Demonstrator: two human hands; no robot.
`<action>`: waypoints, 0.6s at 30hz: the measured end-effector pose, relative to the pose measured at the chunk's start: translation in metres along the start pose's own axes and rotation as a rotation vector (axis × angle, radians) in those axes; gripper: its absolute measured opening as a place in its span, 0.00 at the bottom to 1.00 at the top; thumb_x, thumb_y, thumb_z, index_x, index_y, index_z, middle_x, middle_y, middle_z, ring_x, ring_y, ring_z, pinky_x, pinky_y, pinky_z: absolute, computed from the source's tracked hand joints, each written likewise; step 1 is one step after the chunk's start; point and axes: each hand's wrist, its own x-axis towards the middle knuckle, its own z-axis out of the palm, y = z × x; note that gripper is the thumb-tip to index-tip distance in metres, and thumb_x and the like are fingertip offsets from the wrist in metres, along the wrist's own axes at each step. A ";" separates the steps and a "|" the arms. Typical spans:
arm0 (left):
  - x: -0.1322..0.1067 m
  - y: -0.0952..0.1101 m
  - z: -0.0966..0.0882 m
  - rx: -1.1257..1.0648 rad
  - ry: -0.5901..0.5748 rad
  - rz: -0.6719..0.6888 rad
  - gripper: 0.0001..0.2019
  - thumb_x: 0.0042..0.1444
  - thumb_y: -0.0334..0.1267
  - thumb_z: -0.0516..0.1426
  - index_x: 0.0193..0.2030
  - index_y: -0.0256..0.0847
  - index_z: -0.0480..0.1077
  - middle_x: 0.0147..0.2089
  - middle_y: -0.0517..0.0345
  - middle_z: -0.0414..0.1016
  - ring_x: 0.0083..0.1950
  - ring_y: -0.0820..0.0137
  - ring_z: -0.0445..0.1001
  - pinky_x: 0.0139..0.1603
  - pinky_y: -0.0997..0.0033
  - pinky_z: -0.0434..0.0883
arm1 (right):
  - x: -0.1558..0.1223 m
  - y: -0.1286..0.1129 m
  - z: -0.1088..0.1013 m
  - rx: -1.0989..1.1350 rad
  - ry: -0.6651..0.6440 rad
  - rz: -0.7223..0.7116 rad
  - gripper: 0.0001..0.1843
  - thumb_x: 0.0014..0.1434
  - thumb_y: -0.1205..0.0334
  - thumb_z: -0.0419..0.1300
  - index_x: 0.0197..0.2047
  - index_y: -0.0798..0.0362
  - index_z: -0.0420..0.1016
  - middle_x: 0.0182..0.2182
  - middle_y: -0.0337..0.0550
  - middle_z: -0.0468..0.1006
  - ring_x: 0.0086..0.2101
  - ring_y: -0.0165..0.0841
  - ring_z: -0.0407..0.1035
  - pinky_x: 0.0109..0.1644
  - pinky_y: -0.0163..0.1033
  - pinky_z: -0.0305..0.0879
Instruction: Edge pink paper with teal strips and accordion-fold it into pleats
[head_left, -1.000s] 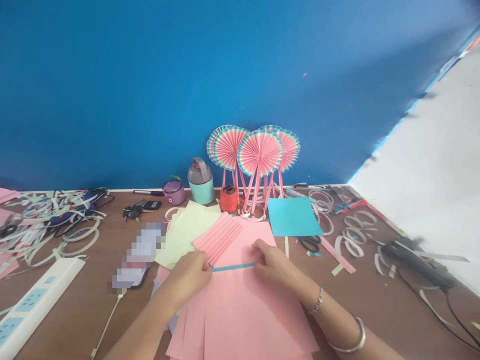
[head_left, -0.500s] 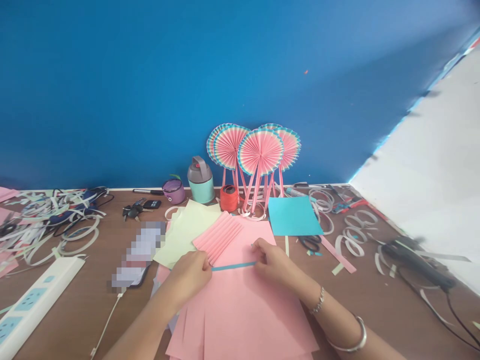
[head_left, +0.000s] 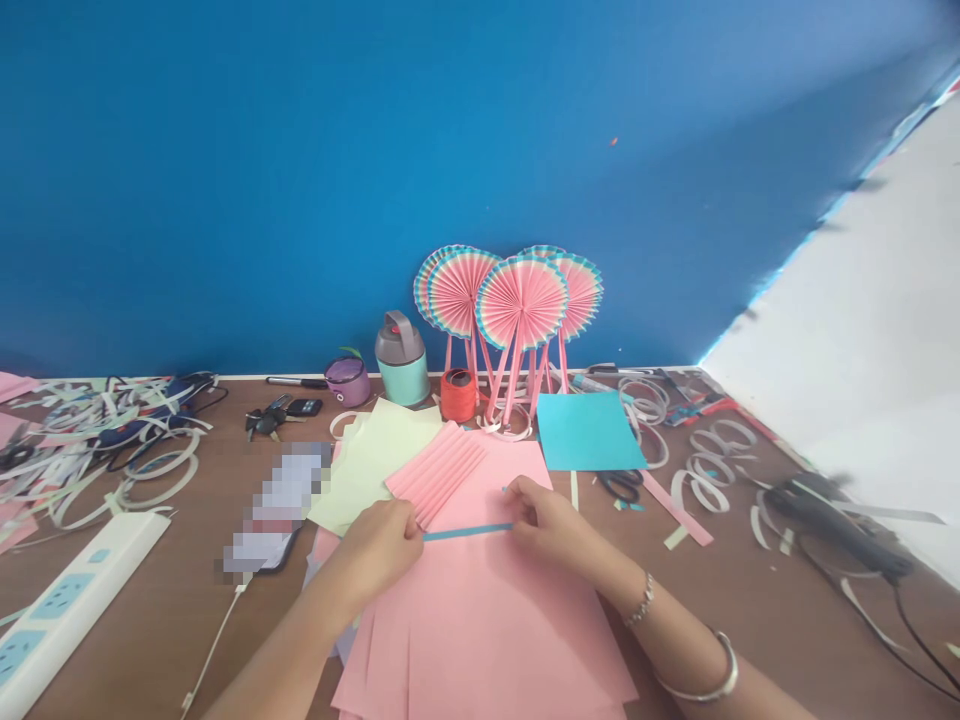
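A narrow blue paper strip (head_left: 469, 532) runs crosswise over pink paper sheets (head_left: 517, 630). I cannot tell whether it is a separate strip or the edge of a sheet. My left hand (head_left: 382, 545) is closed at its left end, and my right hand (head_left: 551, 525) pinches near its right end with bent fingers. Just beyond my left hand lie several folded pink paper strips (head_left: 439, 472), side by side. Pale green sheets (head_left: 375, 450) spread behind them, and a turquoise sheet (head_left: 590, 432) lies at the back right.
Pink pleated paper fans (head_left: 521, 305) stand against the blue wall, by a red string spool (head_left: 458, 395) and a mint jar (head_left: 403, 365). Left are a phone (head_left: 277, 515), keys (head_left: 266, 420) and a power strip (head_left: 75, 600). Scissors (head_left: 621, 487) and paper curls (head_left: 705, 470) lie right.
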 end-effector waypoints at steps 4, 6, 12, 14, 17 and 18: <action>0.000 0.002 -0.001 0.002 -0.001 -0.006 0.11 0.44 0.27 0.49 0.19 0.42 0.49 0.23 0.65 0.57 0.24 0.74 0.54 0.22 0.73 0.48 | 0.001 0.003 0.000 0.038 -0.005 -0.020 0.16 0.43 0.76 0.50 0.37 0.51 0.62 0.20 0.29 0.63 0.23 0.26 0.59 0.27 0.31 0.49; -0.001 0.004 -0.003 0.003 -0.005 -0.010 0.12 0.44 0.26 0.49 0.19 0.42 0.49 0.23 0.65 0.57 0.24 0.74 0.54 0.22 0.72 0.48 | 0.002 0.006 0.000 0.057 -0.006 -0.031 0.16 0.43 0.75 0.50 0.37 0.51 0.62 0.20 0.29 0.63 0.23 0.26 0.59 0.27 0.31 0.49; -0.003 0.009 -0.007 0.004 -0.019 -0.015 0.12 0.45 0.25 0.49 0.19 0.42 0.50 0.22 0.65 0.57 0.23 0.75 0.55 0.23 0.72 0.47 | 0.003 0.012 0.002 0.082 -0.002 -0.048 0.15 0.44 0.74 0.50 0.37 0.51 0.62 0.20 0.29 0.63 0.22 0.26 0.58 0.27 0.31 0.49; -0.003 0.009 -0.007 0.003 -0.022 -0.014 0.12 0.45 0.24 0.49 0.19 0.42 0.50 0.22 0.65 0.58 0.23 0.75 0.55 0.23 0.72 0.46 | 0.003 0.011 0.002 0.083 -0.001 -0.040 0.15 0.44 0.74 0.50 0.37 0.51 0.62 0.20 0.29 0.62 0.23 0.26 0.58 0.27 0.31 0.49; -0.003 0.008 -0.006 0.002 -0.024 -0.010 0.12 0.45 0.24 0.49 0.19 0.42 0.49 0.21 0.65 0.57 0.22 0.75 0.55 0.22 0.71 0.45 | 0.002 0.009 0.001 0.116 0.002 -0.040 0.14 0.45 0.74 0.50 0.37 0.51 0.61 0.20 0.29 0.61 0.23 0.26 0.57 0.27 0.31 0.49; -0.003 0.008 -0.006 0.002 -0.023 -0.007 0.12 0.45 0.24 0.49 0.18 0.42 0.49 0.21 0.66 0.57 0.22 0.75 0.55 0.22 0.71 0.45 | 0.002 0.009 0.001 0.131 0.001 -0.040 0.14 0.45 0.74 0.50 0.37 0.51 0.61 0.20 0.29 0.61 0.23 0.26 0.56 0.27 0.31 0.49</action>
